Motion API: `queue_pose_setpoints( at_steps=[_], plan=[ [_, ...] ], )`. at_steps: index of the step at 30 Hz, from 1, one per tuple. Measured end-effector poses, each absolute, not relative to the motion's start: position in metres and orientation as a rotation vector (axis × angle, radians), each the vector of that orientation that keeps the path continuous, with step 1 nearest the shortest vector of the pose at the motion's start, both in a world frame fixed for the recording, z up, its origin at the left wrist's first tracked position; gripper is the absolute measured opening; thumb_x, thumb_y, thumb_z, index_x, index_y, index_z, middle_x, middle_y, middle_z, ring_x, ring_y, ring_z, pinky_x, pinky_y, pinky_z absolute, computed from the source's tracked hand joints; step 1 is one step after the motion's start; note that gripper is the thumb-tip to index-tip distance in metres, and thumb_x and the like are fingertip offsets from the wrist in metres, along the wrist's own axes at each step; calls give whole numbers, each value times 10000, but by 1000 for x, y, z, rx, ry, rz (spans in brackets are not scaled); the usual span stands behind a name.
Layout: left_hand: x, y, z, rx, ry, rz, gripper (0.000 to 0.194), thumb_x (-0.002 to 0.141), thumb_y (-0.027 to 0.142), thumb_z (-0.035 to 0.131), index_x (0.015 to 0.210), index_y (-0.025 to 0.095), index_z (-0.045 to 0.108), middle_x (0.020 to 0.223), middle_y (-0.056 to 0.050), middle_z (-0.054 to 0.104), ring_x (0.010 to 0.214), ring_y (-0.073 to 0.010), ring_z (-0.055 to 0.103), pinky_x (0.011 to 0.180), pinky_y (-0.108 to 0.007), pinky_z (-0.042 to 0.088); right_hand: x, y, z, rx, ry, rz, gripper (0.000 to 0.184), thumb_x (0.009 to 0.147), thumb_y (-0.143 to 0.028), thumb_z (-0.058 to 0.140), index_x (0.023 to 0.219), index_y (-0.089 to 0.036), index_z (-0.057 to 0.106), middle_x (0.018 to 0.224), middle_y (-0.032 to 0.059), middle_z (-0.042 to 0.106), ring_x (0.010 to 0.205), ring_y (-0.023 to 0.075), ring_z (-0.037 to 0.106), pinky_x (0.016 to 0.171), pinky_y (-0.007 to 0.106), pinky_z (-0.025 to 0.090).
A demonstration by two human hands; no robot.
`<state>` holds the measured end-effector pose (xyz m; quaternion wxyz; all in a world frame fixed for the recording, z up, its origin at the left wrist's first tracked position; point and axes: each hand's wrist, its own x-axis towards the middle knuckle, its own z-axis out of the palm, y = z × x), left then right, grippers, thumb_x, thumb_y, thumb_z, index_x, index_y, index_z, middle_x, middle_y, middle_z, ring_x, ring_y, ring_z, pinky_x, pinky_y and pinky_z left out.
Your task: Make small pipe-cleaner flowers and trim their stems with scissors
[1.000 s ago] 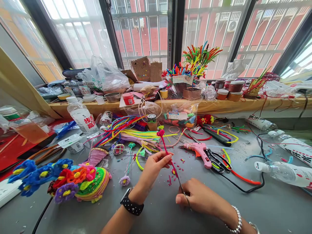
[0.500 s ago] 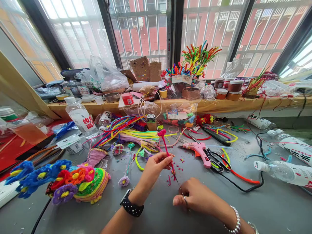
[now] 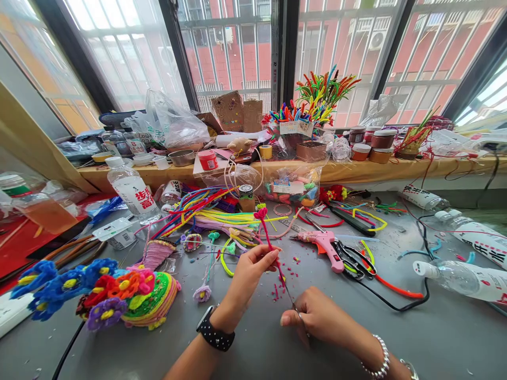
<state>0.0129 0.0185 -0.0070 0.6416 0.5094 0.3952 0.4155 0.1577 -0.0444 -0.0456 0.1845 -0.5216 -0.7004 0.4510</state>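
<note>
Between the thumb and fingers of my left hand is a pink pipe cleaner, curled into a small flower-like head at its top. Its stem slants down to the right, below my fingers. My right hand is closed round the handles of small scissors; the blades point up toward the stem's lower end. Whether they touch the stem I cannot tell. Pink fuzz clippings are scattered on the grey table under the stem. A lilac pipe-cleaner flower lies left of my left hand.
Right of my hands lie a pink glue gun, black-handled pliers and several water bottles. A colourful pipe-cleaner flower arrangement occupies the left. Bundled pipe cleaners spread behind, below a cluttered window ledge.
The flower-like head has shifted slightly left, and the stem leans a little more. Both hands stay nearly in place, the scissors still beside the stem's lower end.
</note>
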Motion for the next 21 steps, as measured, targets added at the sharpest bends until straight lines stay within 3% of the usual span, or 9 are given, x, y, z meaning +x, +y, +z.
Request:
queue_pose_setpoints(
  at_steps=[14, 21],
  plan=[
    [13, 18, -7, 1133, 917, 984, 179, 648, 277, 619, 756, 133, 625, 637, 1, 546, 603, -92, 476, 583, -202, 405, 160, -45, -47, -1432, -1992, 1323, 647, 699, -659, 354, 316, -142, 415, 280, -29, 330, 294, 44, 304, 370, 175, 274],
    [13, 18, -6, 1104, 935, 1004, 182, 631, 281, 631, 745, 140, 628, 654, 0, 542, 591, -86, 473, 546, -185, 401, 160, -44, -47, -1344, -2045, 1247, 720, 680, -721, 238, 396, -113, 499, 322, -30, 319, 332, 47, 297, 361, 180, 219]
  ],
)
